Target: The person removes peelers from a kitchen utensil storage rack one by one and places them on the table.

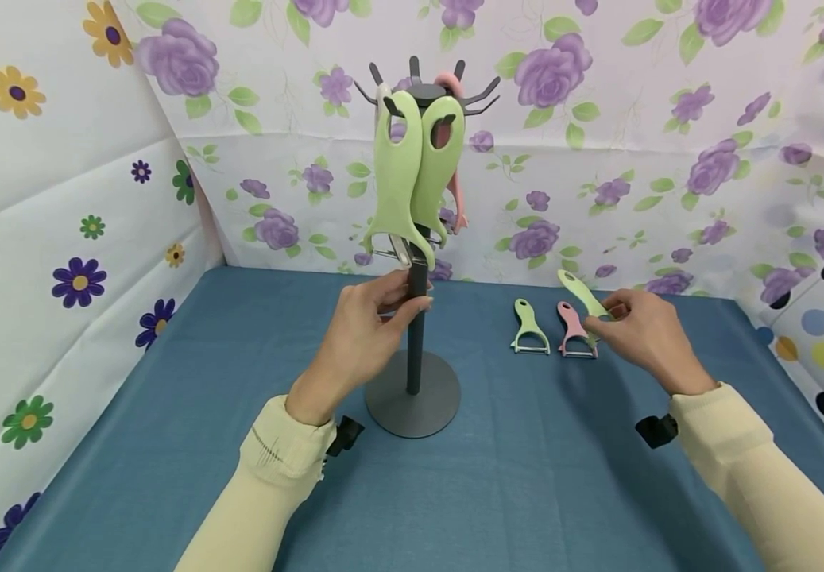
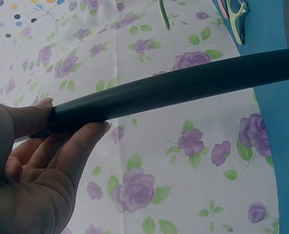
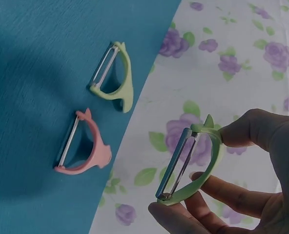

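My left hand [image 1: 363, 335] grips the dark pole [image 1: 415, 343] of an upright rack with hooks at its top. In the left wrist view, thumb and fingers pinch this pole from both sides. A light green peeler [image 1: 578, 292] is pinched by its blade end in my right hand [image 1: 646, 332], raised over the table's right side. Two peelers lie to the left of that hand: a green peeler [image 1: 526, 319] and a pink peeler [image 1: 570, 321]. On the rack's front hooks hang two green peelers [image 1: 396, 183]; a pink peeler [image 1: 458, 199] and a pale one hang partly hidden behind.
The rack's round base [image 1: 386, 409] stands on a blue tablecloth [image 1: 497, 485]. Several bare hooks [image 1: 481, 102] spread out on its right and back. A flowered sheet [image 1: 268, 175] hangs behind the table, with other patterned sheets at both sides.
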Tool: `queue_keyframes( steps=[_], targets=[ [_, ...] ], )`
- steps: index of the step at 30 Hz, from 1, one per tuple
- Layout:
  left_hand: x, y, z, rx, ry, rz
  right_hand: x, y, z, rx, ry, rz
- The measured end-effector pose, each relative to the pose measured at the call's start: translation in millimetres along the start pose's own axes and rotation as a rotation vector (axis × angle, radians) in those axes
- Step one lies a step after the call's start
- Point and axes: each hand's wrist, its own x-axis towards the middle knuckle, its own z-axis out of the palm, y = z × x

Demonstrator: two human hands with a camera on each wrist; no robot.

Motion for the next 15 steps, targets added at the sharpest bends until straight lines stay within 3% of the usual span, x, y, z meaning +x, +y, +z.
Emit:
queue_keyframes(
  steps=[15],
  targets=[
    [-0.1, -0.4, -0.3, -0.008, -0.002, 0.011, 10, 27, 5, 0.028, 0.045, 0.041]
  ],
)
